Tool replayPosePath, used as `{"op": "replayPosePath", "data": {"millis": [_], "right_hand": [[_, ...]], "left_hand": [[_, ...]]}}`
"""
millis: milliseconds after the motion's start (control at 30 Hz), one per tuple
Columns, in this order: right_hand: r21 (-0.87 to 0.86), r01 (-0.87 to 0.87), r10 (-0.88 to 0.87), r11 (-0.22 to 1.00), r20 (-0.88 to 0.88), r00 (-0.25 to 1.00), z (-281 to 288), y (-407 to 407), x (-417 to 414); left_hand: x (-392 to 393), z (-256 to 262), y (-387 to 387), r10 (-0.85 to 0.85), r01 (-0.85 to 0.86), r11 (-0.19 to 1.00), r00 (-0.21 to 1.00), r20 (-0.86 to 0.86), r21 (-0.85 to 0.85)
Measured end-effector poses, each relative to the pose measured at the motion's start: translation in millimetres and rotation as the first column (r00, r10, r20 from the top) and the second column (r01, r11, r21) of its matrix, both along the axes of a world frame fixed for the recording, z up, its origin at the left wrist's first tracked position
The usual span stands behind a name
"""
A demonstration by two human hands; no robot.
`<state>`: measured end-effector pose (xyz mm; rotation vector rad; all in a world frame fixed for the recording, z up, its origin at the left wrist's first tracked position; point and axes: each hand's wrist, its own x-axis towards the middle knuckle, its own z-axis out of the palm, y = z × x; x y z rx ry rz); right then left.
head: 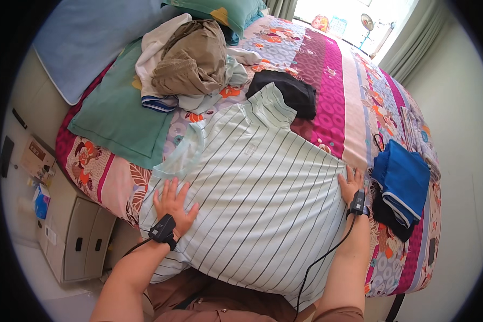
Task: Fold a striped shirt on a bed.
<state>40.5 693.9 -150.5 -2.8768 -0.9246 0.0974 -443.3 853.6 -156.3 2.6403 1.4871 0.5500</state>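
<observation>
A pale mint T-shirt (pixel 249 193) with dark stripes lies spread over the near side of the bed, its collar to the left. My left hand (pixel 175 207) rests flat on the shirt near the collar, fingers apart. At the shirt's right side, by the hem, is my right hand (pixel 352 185); its fingers point away from me, and whether they pinch the cloth is unclear. One sleeve reaches to a folded black garment (pixel 302 96). The near edge of the shirt hangs over the bed's side against my body.
Beyond the collar, a heap of clothes with brown trousers (pixel 193 60) lies partly on a green pillow (pixel 120 108). Folded blue clothing (pixel 402 177) sits right of my right hand on the patterned bedspread (pixel 334 88). A bedside cabinet (pixel 84 241) stands at left. Cables trail from both wrist devices.
</observation>
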Motion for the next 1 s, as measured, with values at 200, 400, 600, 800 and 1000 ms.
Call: {"op": "replayPosePath", "data": {"millis": [200, 400, 600, 800, 1000], "right_hand": [[-0.032, 0.014, -0.014, 0.999, 0.025, 1.000, 5, -15, -15], [-0.015, -0.174, 0.174, 0.985, 0.059, 0.983, 20, -9, -108], [0.003, -0.749, 0.747, 0.663, -0.075, 0.661, 31, -8, -250], [-0.064, -0.255, 0.259, 0.965, 0.059, 0.964, 18, -70, -175], [-0.045, 0.082, -0.078, 0.996, 0.091, 0.993, -2, -172, -115]], "left_hand": [[-1, -2, -4, -0.006, 0.006, 1.000, 0.999, 0.032, -0.001], [0, -2, -3, 0.003, -0.004, 1.000, 1.000, 0.026, 0.029], [-4, -4, -3, -0.006, 0.004, 0.999, 0.998, 0.066, 0.035], [-3, -10, -5, -0.026, 0.022, 0.999, 0.996, 0.089, 0.049], [-9, -14, -4, 0.004, -0.009, 0.997, 0.997, 0.078, 0.072]]}}
